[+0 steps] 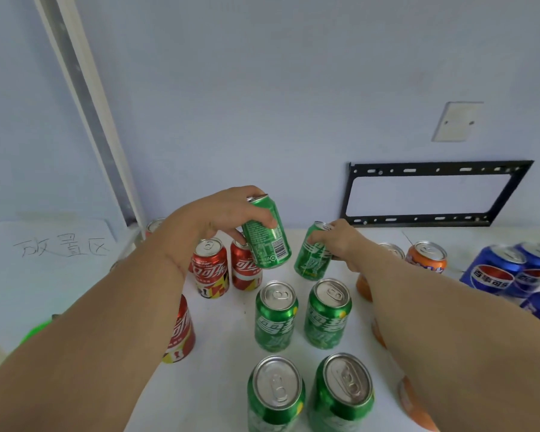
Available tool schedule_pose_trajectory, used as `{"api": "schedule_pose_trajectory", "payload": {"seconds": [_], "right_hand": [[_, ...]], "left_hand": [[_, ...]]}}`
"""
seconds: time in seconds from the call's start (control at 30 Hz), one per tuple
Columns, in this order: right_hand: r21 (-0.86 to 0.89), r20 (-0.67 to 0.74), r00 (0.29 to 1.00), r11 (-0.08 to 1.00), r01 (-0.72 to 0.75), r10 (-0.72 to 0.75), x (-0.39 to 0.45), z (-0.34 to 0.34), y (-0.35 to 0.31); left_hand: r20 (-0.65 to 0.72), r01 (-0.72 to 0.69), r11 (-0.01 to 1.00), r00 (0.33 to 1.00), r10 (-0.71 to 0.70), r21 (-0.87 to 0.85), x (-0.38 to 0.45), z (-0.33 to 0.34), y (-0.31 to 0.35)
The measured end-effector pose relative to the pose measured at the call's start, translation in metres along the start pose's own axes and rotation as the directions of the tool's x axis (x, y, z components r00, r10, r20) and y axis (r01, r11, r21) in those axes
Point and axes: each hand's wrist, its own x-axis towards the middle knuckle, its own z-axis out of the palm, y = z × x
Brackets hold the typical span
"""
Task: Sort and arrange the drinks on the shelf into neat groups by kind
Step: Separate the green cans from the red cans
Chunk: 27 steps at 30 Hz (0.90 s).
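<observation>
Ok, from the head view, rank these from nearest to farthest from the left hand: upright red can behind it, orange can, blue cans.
1. Red can, just below the left hand.
2. Orange can, back right.
3. Blue cans, far right edge.

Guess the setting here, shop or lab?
Likely a staged test room, not a shop: soda cans stand sorted on a plain white shelf, a handwritten paper sign lies at its left, and an empty black TV bracket and a blank wall plate hang on the bare wall.
</observation>
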Motion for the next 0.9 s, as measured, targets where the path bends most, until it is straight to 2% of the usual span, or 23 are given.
{"api": "schedule_pose_trajectory", "payload": {"seconds": [0.2, 0.27, 0.4, 0.5, 0.6, 0.73, 0.9], "right_hand": [[-0.12, 0.007, 1.0, 0.993, -0.015, 0.016, -0.014, 0.002, -0.003], [-0.208, 0.032, 0.999, 0.978, 0.002, 0.005, -0.015, 0.002, -0.002], [-0.371, 0.059, 0.998, 0.927, 0.048, -0.028, -0.021, -0.002, -0.001], [-0.397, 0.059, 0.998, 0.917, 0.036, -0.013, -0.027, -0.01, -0.002], [-0.387, 0.055, 0.999, 0.922, 0.025, -0.005, -0.031, -0.016, -0.004], [-0.41, 0.038, 0.999, 0.912, 0.023, -0.008, -0.036, -0.019, -0.007], [-0.482, 0.019, 1.0, 0.876, 0.017, -0.009, -0.038, -0.017, -0.004]], "left_hand": [[0.012, -0.001, 1.0, 1.0, 0.001, 0.029, 0.005, 0.005, -0.001], [0.015, -0.009, 0.999, 1.0, 0.008, 0.042, 0.008, 0.008, -0.001], [0.028, -0.049, 0.99, 0.999, 0.045, 0.134, 0.015, 0.015, 0.003], [0.045, -0.096, 0.97, 0.995, 0.088, 0.221, 0.022, 0.023, 0.006], [0.079, -0.145, 0.904, 0.989, 0.123, 0.402, 0.031, 0.032, 0.008], [0.099, -0.134, 0.777, 0.991, 0.092, 0.615, 0.043, 0.042, 0.0], [0.071, -0.084, 0.642, 0.996, 0.047, 0.762, 0.051, 0.054, -0.015]]}}
